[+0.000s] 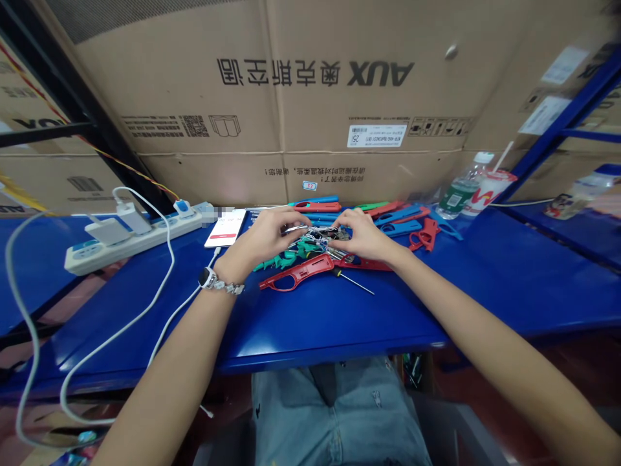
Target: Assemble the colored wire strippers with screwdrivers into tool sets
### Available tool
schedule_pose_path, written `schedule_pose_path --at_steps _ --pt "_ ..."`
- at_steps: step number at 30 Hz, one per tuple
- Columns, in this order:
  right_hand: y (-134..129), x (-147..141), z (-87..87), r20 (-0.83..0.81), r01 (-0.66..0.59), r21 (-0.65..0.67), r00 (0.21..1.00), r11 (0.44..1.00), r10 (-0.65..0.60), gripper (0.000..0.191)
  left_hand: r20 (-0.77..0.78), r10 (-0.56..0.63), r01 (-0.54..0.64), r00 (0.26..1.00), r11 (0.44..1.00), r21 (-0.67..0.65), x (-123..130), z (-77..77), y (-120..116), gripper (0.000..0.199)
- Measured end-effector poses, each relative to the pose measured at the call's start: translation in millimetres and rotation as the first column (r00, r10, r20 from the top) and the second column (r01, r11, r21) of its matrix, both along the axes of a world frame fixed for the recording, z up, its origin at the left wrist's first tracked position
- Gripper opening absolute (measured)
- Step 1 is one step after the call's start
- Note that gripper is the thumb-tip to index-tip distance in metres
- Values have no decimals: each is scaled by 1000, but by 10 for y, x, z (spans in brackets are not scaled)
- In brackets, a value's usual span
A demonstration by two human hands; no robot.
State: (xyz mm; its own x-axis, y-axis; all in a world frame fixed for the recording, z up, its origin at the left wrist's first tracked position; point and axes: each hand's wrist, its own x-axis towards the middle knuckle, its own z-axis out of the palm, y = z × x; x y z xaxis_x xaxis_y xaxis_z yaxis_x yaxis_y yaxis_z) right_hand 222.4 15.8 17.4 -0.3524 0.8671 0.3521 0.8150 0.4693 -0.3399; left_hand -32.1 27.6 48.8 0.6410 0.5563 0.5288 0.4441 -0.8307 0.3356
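Note:
Both hands are over a pile of small metal parts and thin wires on the blue table. My left hand, with a watch on the wrist, has its fingers curled round a small silvery piece at the pile's left. My right hand pinches at the pile's right side; what its fingertips hold is too small to name. Green plastic pieces lie below my left fingers. In front are an open red shell and a screwdriver. Blue and red shells lie behind and to the right.
A white power strip with plugs and cables runs along the left. Beside it lies a phone. A bottle and a cup with a straw stand at the back right. A large cardboard box rises behind the table.

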Motion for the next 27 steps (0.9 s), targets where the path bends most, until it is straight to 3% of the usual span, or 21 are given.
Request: schedule_pose_path --at_steps 6,9,14,19,23,25,27 --pt "-98 -51 80 -57 65 119 997 991 -59 60 74 13 -10 997 999 -36 -22 0 3 16" --pt "-130 -89 87 21 65 167 997 984 -70 41 117 9 -4 993 999 -41 -29 5 0 15" --pt "-78 -106 14 88 33 180 995 983 -49 25 166 2 4 986 999 -33 -13 17 -11 14" --pt "-55 -89 52 -94 -15 182 995 983 33 15 231 18 -6 973 999 -52 -34 59 -75 14" --pt "-180 -119 118 -305 -157 107 935 982 182 15 253 33 -12 967 996 -86 -173 44 -251 14" --pt "-270 -149 110 -281 -223 82 930 971 237 16 237 43 -18 971 994 -109 -270 -9 -377 14" --pt "-354 -186 78 -150 -271 102 947 957 285 15 201 51 -19 978 987 -158 -360 -88 -512 15"
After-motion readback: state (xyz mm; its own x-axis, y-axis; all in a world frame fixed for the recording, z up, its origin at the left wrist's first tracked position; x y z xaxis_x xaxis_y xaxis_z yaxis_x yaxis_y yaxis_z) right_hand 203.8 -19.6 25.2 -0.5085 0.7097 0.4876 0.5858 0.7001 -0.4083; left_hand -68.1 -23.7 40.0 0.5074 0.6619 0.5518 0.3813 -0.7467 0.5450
